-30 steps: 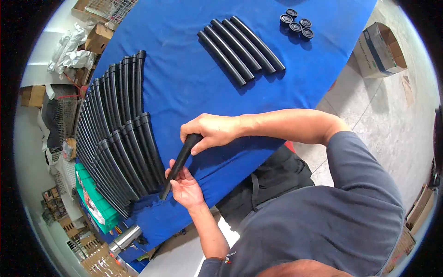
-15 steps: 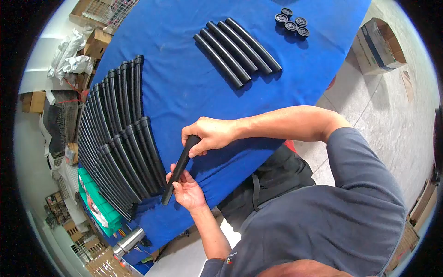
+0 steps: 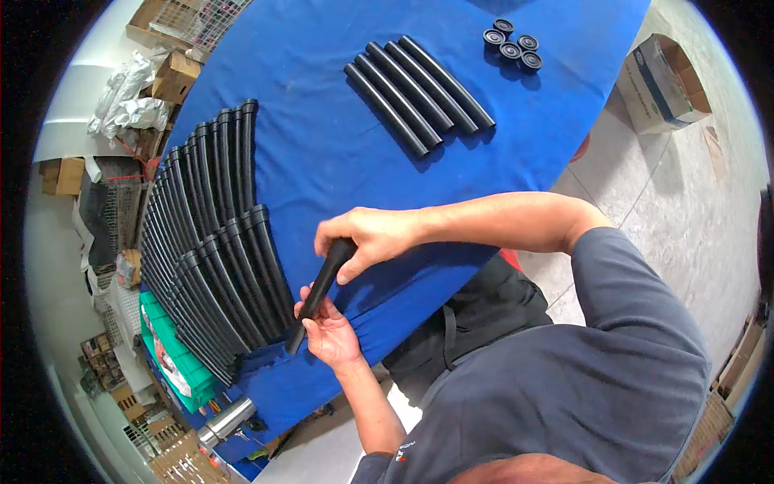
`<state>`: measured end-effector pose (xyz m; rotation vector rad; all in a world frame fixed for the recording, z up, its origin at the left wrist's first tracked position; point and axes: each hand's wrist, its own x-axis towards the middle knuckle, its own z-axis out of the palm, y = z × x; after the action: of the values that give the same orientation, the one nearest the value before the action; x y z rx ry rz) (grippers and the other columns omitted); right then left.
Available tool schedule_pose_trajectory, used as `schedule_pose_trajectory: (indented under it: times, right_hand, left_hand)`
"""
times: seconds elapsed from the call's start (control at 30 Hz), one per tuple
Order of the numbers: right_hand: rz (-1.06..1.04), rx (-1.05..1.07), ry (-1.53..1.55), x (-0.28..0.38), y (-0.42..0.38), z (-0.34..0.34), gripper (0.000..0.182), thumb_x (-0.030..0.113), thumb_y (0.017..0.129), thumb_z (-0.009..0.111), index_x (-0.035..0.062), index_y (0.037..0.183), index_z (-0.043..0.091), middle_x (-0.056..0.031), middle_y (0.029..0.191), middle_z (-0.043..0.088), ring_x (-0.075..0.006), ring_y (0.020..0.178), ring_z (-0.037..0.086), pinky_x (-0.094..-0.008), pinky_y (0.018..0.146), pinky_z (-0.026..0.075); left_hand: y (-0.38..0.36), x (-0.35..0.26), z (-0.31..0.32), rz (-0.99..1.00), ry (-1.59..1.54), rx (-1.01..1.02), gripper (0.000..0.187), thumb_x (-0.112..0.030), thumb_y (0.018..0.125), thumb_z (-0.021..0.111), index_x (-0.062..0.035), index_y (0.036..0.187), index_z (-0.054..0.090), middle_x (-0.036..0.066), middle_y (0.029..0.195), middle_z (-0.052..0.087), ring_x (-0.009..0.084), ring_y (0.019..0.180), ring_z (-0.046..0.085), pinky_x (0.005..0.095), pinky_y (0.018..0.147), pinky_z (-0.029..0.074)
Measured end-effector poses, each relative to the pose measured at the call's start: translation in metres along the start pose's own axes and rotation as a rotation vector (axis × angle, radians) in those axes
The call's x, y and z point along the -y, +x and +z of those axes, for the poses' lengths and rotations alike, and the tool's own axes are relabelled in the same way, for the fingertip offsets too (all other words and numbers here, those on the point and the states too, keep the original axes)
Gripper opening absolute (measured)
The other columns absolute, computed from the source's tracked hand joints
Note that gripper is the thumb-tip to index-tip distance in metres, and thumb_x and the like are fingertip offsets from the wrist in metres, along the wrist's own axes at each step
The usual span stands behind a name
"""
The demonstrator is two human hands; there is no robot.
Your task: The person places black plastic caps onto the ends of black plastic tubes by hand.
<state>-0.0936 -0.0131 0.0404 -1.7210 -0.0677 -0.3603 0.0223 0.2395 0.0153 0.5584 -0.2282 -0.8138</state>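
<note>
A black tube (image 3: pixel 324 280) slants between my two hands above the blue cloth. My right hand (image 3: pixel 367 240) is closed round its upper end, which looks thicker than the rest; the fingers hide part of that end. Lower down, my left hand (image 3: pixel 332 339) grips the tube between thumb and fingers, and its bottom end sticks out past the thumb. Just left of my hands lie two overlapping rows of black tubes with capped ends (image 3: pixel 234 266). Farther off are several plain black tubes (image 3: pixel 419 93) side by side, and several round black caps (image 3: pixel 509 51) grouped together.
The blue cloth (image 3: pixel 314 161) covers the table. A green bin (image 3: pixel 184 359) and a shiny metal cylinder (image 3: pixel 226 422) are by the left edge. An open cardboard box (image 3: pixel 665 85) stands on the floor at right. Boxes and wire racks line the left side.
My right hand has shifted slightly on the tube's upper end, its fingers a little blurred. Less of the tube's lower end shows past my left hand. The view has moved slightly.
</note>
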Motion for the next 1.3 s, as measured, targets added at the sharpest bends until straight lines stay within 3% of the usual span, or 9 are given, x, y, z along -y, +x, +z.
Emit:
schedule_pose_trajectory:
  times: [0.07,0.2,0.5,0.7,0.9,1.0,1.1,1.2,1.3]
  right_hand:
    - [0.265,0.001,0.194,0.019,-0.003,-0.006,0.044,0.032,0.088,0.081,-0.0015,0.11,0.062,-0.0106,0.086,0.07,-0.0194,0.069,0.068,-0.0331,0.063,0.055]
    - [0.338,0.119,0.353,0.009,0.0,-0.002,0.036,0.025,0.092,0.077,-0.0015,0.109,0.062,-0.0099,0.084,0.071,-0.0158,0.073,0.071,-0.0309,0.062,0.058]
    - [0.261,0.099,0.25,0.005,0.001,-0.004,0.029,0.019,0.092,0.076,-0.0008,0.109,0.062,-0.0061,0.079,0.07,-0.0131,0.07,0.07,-0.0307,0.062,0.057]
    - [0.109,0.11,0.246,0.001,0.001,-0.001,0.036,0.021,0.091,0.078,-0.002,0.112,0.061,-0.0054,0.08,0.068,-0.014,0.073,0.068,-0.0317,0.064,0.056]
    - [0.381,0.099,0.334,0.013,0.001,-0.007,0.042,0.027,0.089,0.079,-0.0015,0.114,0.06,-0.0074,0.087,0.069,-0.0141,0.075,0.068,-0.0306,0.066,0.057]
    - [0.414,0.161,0.369,0.017,0.001,-0.011,0.041,0.026,0.091,0.077,-0.0021,0.115,0.059,-0.0082,0.089,0.069,-0.0136,0.075,0.068,-0.0297,0.065,0.058]
    - [0.2,0.132,0.337,0.003,0.001,-0.006,0.038,0.024,0.094,0.075,-0.0025,0.115,0.059,-0.0081,0.088,0.069,-0.013,0.075,0.068,-0.0288,0.063,0.057]
    - [0.157,0.15,0.253,0.005,0.0,-0.009,0.034,0.021,0.095,0.074,-0.0027,0.114,0.058,-0.0079,0.087,0.07,-0.0127,0.075,0.068,-0.029,0.062,0.057]
    - [0.282,0.048,0.378,0.01,0.0,-0.005,0.033,0.021,0.094,0.074,-0.0023,0.112,0.059,-0.0068,0.084,0.069,-0.0125,0.075,0.068,-0.0301,0.064,0.058]
  left_hand:
    - [0.0,0.001,0.004,0.002,0.007,0.006,0.033,-0.008,0.098,0.066,0.0052,0.127,0.064,0.022,0.147,0.054,0.0321,0.141,0.048,0.0436,0.123,0.038]
    - [0.001,0.0,0.005,-0.015,-0.025,0.006,0.032,-0.005,0.097,0.065,0.005,0.127,0.064,0.022,0.147,0.054,0.033,0.142,0.047,0.0437,0.124,0.037]
    - [0.0,0.003,0.007,-0.006,0.007,-0.007,0.032,-0.005,0.099,0.063,0.0052,0.129,0.062,0.022,0.148,0.053,0.031,0.142,0.047,0.0435,0.123,0.039]
    - [0.0,0.002,-0.001,-0.04,-0.042,-0.011,0.034,-0.008,0.101,0.06,0.0048,0.132,0.06,0.022,0.15,0.05,0.0318,0.141,0.048,0.0438,0.12,0.043]
    - [-0.001,0.0,-0.006,-0.037,-0.061,-0.015,0.035,-0.008,0.101,0.06,0.004,0.134,0.059,0.022,0.153,0.048,0.0329,0.139,0.049,0.0447,0.117,0.046]
    - [0.0,0.001,-0.003,-0.031,-0.037,-0.036,0.035,-0.008,0.101,0.061,0.0041,0.134,0.059,0.023,0.152,0.047,0.0333,0.139,0.049,0.0448,0.118,0.045]
    - [0.001,0.002,0.005,-0.037,0.035,-0.023,0.037,-0.009,0.1,0.062,0.0042,0.134,0.058,0.025,0.151,0.048,0.0335,0.14,0.049,0.0451,0.119,0.044]
    - [0.001,0.002,-0.002,-0.054,0.039,0.016,0.038,-0.01,0.101,0.062,0.0041,0.135,0.057,0.026,0.15,0.049,0.0338,0.14,0.049,0.0453,0.119,0.043]
    - [0.0,0.003,-0.001,-0.044,0.057,-0.003,0.038,-0.011,0.1,0.064,0.002,0.135,0.058,0.026,0.148,0.05,0.0338,0.137,0.052,0.0439,0.115,0.047]
